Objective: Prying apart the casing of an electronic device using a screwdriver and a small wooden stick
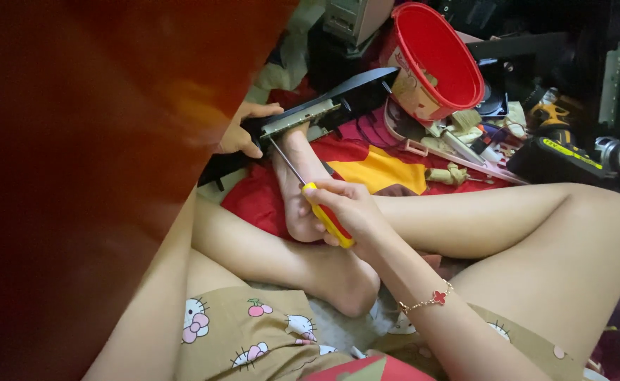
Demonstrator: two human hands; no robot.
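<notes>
My right hand [349, 212] grips a screwdriver [324, 212] with a yellow and red handle. Its thin metal shaft runs up and left to the edge of a long black device [345, 95] with a metal strip along its side. My left hand [243, 130] holds that device at its left end, fingers curled over the edge. The device rests across my foot [299, 183], tilted up to the right. A gold bracelet with a red charm [433, 298] hangs on my right wrist. A large blurred red-orange shape covers the left part of the view.
A red plastic bucket [433, 60] lies tipped behind the device. A yellow and black power drill [564, 144] and small tools lie at the right on a red and yellow cloth [380, 169]. My crossed legs fill the foreground.
</notes>
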